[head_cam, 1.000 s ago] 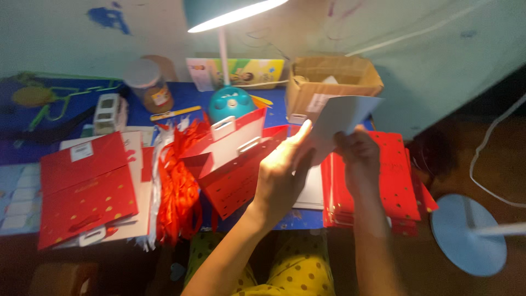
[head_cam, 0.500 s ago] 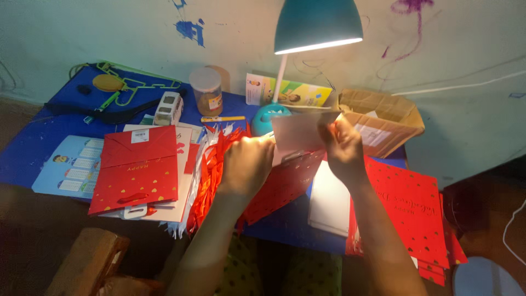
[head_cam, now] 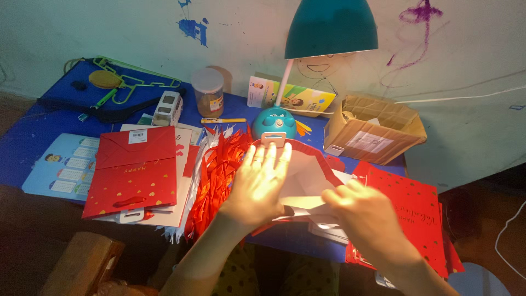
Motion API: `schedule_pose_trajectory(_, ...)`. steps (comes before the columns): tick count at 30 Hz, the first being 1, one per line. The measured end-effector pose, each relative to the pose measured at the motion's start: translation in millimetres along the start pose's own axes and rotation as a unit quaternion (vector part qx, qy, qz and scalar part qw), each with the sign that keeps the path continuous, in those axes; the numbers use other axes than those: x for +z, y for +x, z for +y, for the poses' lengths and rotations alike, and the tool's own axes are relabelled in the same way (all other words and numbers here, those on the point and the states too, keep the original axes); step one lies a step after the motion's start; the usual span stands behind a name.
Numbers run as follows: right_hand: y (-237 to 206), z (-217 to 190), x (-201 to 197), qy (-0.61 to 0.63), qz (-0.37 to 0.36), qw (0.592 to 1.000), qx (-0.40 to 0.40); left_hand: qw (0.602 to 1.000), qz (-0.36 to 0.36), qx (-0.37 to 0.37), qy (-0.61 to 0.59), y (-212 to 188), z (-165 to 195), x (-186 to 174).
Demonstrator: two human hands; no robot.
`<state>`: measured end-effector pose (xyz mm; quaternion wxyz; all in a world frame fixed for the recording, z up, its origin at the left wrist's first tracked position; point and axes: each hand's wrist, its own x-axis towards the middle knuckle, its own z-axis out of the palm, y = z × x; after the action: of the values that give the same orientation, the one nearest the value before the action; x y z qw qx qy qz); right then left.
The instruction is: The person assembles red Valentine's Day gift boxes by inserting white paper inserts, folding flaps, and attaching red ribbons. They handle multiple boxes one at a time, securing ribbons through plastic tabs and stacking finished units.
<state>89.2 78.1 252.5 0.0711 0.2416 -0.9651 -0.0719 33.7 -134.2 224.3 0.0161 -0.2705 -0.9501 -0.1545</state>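
Note:
My left hand (head_cam: pixel 259 183) lies flat, fingers spread, on a white sheet of paper (head_cam: pixel 307 174) that sits inside an opened red paper bag (head_cam: pixel 323 164) on the blue table (head_cam: pixel 33 148). My right hand (head_cam: pixel 364 211) pinches the folded near edge of that white paper. A bundle of red ribbons (head_cam: pixel 216 175) lies just left of my left hand. Flat red gift bags with gold dots are stacked to the left (head_cam: pixel 134 170) and to the right (head_cam: pixel 411 214).
A teal desk lamp (head_cam: pixel 329 24) stands behind the bag on its round base (head_cam: pixel 274 123). An open cardboard box (head_cam: pixel 375 129) is at the back right. A lidded jar (head_cam: pixel 208 90), a yellow pen (head_cam: pixel 222 120), a booklet (head_cam: pixel 287 96) and green hangers (head_cam: pixel 137 82) lie at the back.
Both hands have come down from holding the white sheet up in the air; the left hand now presses it flat on the table while the right grips its edge.

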Motion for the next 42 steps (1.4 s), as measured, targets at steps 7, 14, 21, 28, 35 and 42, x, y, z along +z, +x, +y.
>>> schedule_pose_trajectory(7, 78.2, -16.2, 45.2, 0.087, -0.294, 0.951, -0.040, 0.994, 0.038, 0.052, -0.090, -13.0, 13.4, 2.8)
schedule_pose_trajectory(14, 112.1, -15.9, 61.1, 0.174, -0.448, 0.876, -0.040, 0.995, 0.059, 0.075, -0.011, -15.0, 24.0, 11.8)
schedule_pose_trajectory(21, 121.5, -38.9, 52.0, 0.007, -0.479, 0.878, 0.014, 0.997, 0.006, 0.069, -0.017, -20.9, 11.4, 7.7)
schedule_pose_trajectory(28, 106.5, -121.6, 47.1, -0.683, -0.499, 0.532, 0.039, 0.998, 0.006, 0.050, -0.023, -14.7, 8.4, 0.8)
schedule_pose_trajectory(35, 106.5, -147.4, 40.9, -0.751, -0.510, 0.410, 0.091, 0.997, 0.005, 0.069, -0.041, -20.0, 15.6, 3.3)
schedule_pose_trajectory(42, 113.2, -143.9, 37.4, -0.731, -0.501, 0.447, 0.124, 0.997, 0.016, 0.076, -0.010, -14.7, 22.1, 6.0)
